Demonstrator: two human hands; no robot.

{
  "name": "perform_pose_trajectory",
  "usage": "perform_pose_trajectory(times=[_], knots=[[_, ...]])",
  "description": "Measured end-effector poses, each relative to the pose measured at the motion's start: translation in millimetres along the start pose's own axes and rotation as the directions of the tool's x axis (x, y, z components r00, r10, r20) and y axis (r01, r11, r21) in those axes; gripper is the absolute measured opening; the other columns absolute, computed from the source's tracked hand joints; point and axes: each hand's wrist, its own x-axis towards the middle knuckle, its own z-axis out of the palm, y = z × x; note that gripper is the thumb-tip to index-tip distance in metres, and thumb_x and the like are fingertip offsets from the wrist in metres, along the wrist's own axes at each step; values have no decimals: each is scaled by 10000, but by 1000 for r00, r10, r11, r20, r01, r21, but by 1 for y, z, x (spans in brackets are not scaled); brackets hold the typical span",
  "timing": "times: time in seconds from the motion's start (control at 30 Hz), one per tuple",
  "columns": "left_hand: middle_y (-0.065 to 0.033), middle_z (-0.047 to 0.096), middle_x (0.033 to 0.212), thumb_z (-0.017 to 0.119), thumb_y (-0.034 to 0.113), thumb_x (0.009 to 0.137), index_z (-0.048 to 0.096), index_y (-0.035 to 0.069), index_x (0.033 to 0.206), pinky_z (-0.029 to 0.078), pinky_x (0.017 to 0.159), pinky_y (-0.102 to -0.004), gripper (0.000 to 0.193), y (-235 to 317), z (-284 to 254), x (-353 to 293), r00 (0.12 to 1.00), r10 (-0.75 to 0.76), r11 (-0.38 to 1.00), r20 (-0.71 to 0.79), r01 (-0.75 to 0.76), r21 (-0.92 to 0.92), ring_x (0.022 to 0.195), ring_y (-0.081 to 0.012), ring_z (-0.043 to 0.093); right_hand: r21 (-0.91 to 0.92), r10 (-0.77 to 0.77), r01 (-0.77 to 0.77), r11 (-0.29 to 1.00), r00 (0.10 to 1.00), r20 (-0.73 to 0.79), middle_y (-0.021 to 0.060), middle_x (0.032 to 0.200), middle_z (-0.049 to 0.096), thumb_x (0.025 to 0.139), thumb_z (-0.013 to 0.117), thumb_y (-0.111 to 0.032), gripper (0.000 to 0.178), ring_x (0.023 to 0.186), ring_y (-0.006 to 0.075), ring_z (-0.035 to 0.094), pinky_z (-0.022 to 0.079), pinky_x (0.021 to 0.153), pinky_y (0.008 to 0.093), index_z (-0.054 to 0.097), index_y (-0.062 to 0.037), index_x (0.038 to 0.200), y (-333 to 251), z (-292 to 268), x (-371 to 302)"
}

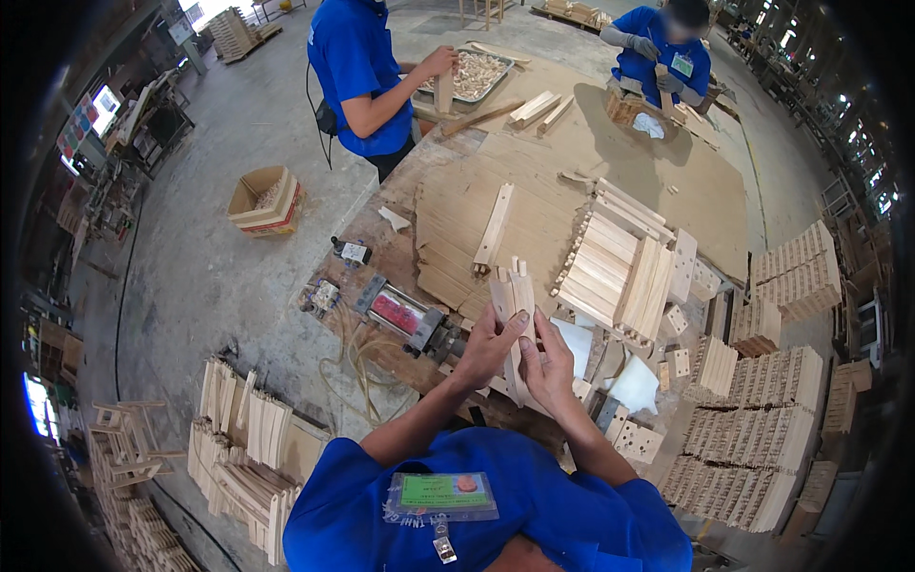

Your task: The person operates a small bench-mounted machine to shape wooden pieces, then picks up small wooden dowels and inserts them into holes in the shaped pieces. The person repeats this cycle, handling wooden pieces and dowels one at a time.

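Both hands are closed around a small bundle of pale wooden slats [514, 297], with round dowels sticking out of the far end. My left hand [490, 347] grips the bundle from the left side, its thumb lying across the top. My right hand [549, 368] wraps it from the right, a little nearer to me. Just beyond the bundle, a separate wooden piece [494, 227] lies on the cardboard-covered table [543, 176]. To the right of it sits a row of doweled slats [602, 267] laid side by side. How many slats I hold is hard to tell.
A pneumatic cylinder [400, 315] with hoses stands left of my hands. Small drilled wooden blocks [637, 442] lie to the right. Stacked slats [734, 434] rise at the right and more slats [243, 429] at the left. Two co-workers in blue handle wood across the table near a dowel tray [477, 76].
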Motion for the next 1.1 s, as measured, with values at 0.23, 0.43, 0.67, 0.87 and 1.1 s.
perform_pose_trajectory(times=[0.23,0.43,0.67,0.87,1.1], knots=[[-55,676,1083,620,157,1078,550,-1,1317,535,838,-290,295,-7,1,-6,992,106,988,-72,-97,122,944,-92,628,74,114,-120,990,990,79,303,1340,626,969,710,-119,619,1139,428,676,543,993,444,483,88,1506,-8,-3,-6],[-78,679,1112,639,167,1069,549,-11,1303,537,862,-305,307,-22,7,-2,972,194,976,-133,-176,131,967,-120,640,-248,18,10,969,994,110,333,1390,562,810,790,-131,901,1250,482,585,508,1034,527,353,82,1570,-10,3,-9],[-96,677,1165,656,194,1061,538,-23,1327,549,869,-317,363,-42,6,-10,990,-23,997,-141,32,64,1010,-137,650,-427,74,40,903,966,247,286,1226,610,738,748,-134,846,1077,464,613,511,912,540,433,60,1499,-2,-20,-2],[-77,709,1092,685,226,1032,602,-17,1354,562,854,-312,412,-55,-48,-38,960,-280,909,-1,265,322,991,-110,650,-601,183,100,793,902,392,233,1182,617,762,703,-164,807,1034,422,612,480,926,536,441,15,1503,31,-56,-18],[-132,716,1267,655,277,1071,568,8,1453,617,838,-315,474,6,-134,-60,909,-214,953,-358,274,126,1057,-195,725,-689,376,116,715,767,520,177,1266,630,787,713,-148,721,1132,374,634,497,958,543,483,-54,1464,40,-33,-35]])
